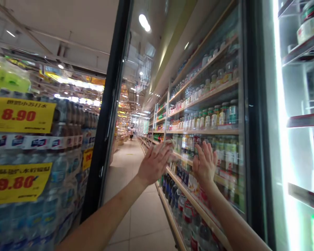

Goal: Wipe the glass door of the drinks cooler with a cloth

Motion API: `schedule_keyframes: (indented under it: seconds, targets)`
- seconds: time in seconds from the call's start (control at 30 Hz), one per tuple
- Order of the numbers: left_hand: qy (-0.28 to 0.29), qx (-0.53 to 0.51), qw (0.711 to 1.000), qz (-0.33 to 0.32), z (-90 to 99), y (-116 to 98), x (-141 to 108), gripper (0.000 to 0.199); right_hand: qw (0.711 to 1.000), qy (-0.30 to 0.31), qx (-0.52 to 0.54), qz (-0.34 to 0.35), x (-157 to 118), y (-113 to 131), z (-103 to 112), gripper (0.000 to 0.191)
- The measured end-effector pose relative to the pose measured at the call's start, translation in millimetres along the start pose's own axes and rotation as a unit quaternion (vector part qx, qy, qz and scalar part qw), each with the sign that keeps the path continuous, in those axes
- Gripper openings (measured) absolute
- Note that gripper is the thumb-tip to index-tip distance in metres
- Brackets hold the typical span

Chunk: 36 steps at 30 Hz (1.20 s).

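A glass door [151,87] in a black frame stands swung open in front of me. My left hand [154,164] is raised against the glass and presses a pale crumpled cloth [170,145] to it; the cloth shows past the fingertips. To its right, my right hand [205,162] is up at the glass with its fingers apart and nothing visible in it. Shelves of bottles, seen in or through the glass, lie behind both hands.
At the left, stacked packs of bottled water [39,216] carry a yellow price sign [21,115]. Lit cooler shelves [306,120] stand at the right. The door's dark frame edge [104,115] slants beside the water packs.
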<state>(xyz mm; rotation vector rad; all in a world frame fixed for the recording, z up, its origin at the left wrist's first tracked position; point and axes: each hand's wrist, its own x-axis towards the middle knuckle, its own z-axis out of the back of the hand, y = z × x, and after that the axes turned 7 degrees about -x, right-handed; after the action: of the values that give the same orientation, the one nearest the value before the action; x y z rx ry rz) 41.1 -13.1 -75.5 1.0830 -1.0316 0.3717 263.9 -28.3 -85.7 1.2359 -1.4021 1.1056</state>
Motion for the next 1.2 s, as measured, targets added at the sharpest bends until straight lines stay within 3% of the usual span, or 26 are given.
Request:
schedule_keyframes:
  seconds: [0.07, 0.13, 0.3, 0.37, 0.5, 0.57, 0.63, 0.73, 0.8, 0.87, 0.97, 1.03, 1.1, 1.2]
  targets:
    - [-0.025, 0.012, 0.996, 0.090, 1.6, 8, 8, 0.041, 1.000, 0.003, -0.001, -0.004, -1, 0, 0, 0.043]
    - [-0.027, 0.013, 0.993, 0.115, 0.0, 0, 10, 0.043, 1.000, 0.007, -0.004, -0.002, -1, 0, 0, 0.043]
    - [0.042, -0.010, 0.997, -0.067, -8.7, -38, -4, 0.044, 1.000, 0.007, -0.011, 0.010, -1, -1, 0, 0.043]
    - [0.037, -0.004, 0.998, -0.055, -6.0, -26, -3, 0.043, 1.000, 0.008, -0.011, 0.011, -1, -1, 0, 0.042]
    - [-0.028, 0.032, 0.991, 0.124, 10.4, 27, 10, 0.042, 1.000, 0.001, -0.008, 0.012, -1, -1, 1, 0.041]
    - [-0.031, 0.040, 0.986, 0.160, 15.7, 35, 8, 0.042, 1.000, -0.001, -0.007, 0.010, -1, 0, 1, 0.041]
    - [-0.005, 0.029, 0.993, 0.110, 16.0, 21, -3, 0.043, 1.000, -0.002, -0.009, 0.012, -1, 0, 0, 0.041]
    - [0.058, -0.001, 0.997, -0.051, 10.9, -12, -26, 0.043, 1.000, -0.006, -0.016, 0.019, -2, -1, -1, 0.042]
    - [0.081, -0.005, 0.991, -0.109, 8.4, -19, -33, 0.045, 1.000, -0.002, -0.017, 0.020, -2, -2, -1, 0.044]
    - [0.062, 0.005, 0.996, -0.067, 9.3, -7, -28, 0.044, 1.000, 0.000, -0.014, 0.020, -3, -2, -2, 0.046]
    - [-0.008, 0.028, 0.994, 0.109, 13.5, 20, -11, 0.042, 1.000, 0.003, -0.012, 0.016, -3, -2, -2, 0.047]
    - [-0.028, 0.032, 0.986, 0.163, 12.6, 22, -4, 0.042, 1.000, 0.001, -0.011, 0.013, -3, -1, -2, 0.045]
    - [-0.017, 0.024, 0.992, 0.121, 7.5, 6, -6, 0.042, 1.000, -0.002, -0.011, 0.011, -2, -1, -2, 0.044]
    - [0.028, 0.000, 0.999, -0.017, -0.9, -24, -17, 0.041, 1.000, -0.004, -0.007, 0.018, -2, -2, -2, 0.044]
